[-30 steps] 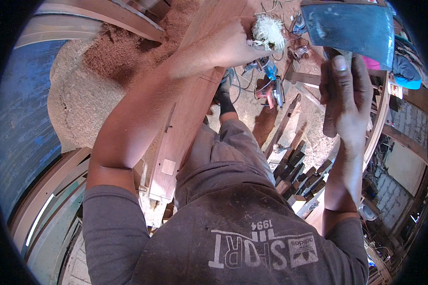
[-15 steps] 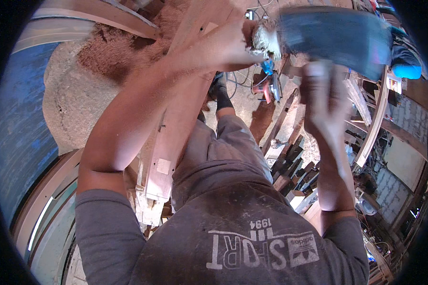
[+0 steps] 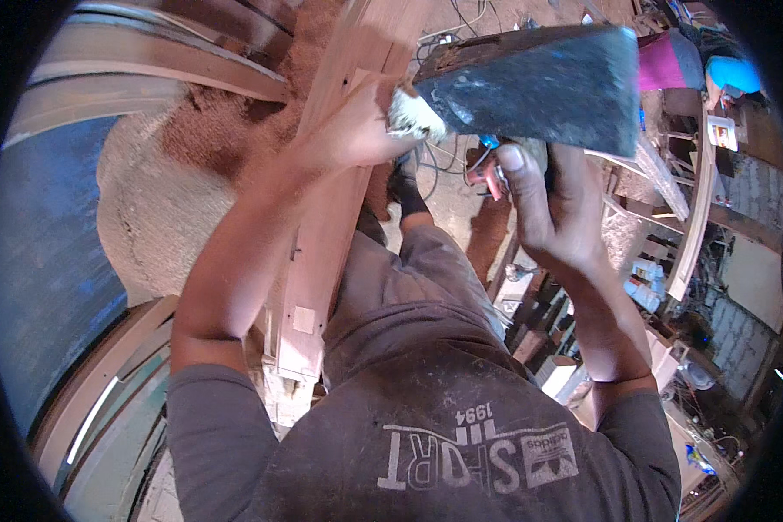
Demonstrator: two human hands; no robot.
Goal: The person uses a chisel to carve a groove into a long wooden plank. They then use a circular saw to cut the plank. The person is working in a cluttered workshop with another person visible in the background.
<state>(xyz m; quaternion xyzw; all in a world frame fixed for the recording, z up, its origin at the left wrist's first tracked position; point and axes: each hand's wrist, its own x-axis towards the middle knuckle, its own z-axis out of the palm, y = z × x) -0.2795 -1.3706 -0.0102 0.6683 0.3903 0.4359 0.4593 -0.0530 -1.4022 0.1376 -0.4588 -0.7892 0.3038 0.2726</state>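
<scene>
A broad, dark, slab-like piece (image 3: 539,91) is held up at the top of the view, narrow at its left end and wider toward the right. Its upper edge shows brown; its exact kind is unclear. My right hand (image 3: 558,191) grips it from below, thumb on the near side, the other fingers partly hidden behind it. My left hand (image 3: 365,126) is closed around a white, frayed, fibrous wad (image 3: 415,116), which meets the slab's narrow end. Whether the wad is a rag or bristles I cannot tell. Beneath my left forearm runs a long reddish wooden beam (image 3: 322,222).
Reddish sawdust (image 3: 204,130) lies heaped at the left, near a blue surface (image 3: 56,252) and curved boards (image 3: 148,56). A red tool (image 3: 487,177) with cables sits on the floor ahead. At the right are timber strips, a white bucket (image 3: 722,132) and another person's magenta clothing (image 3: 668,61).
Both hands have shifted left with the slab and the white wad, my left hand also coming nearer. The slab is tilted differently, and magenta clothing behind it now shows.
</scene>
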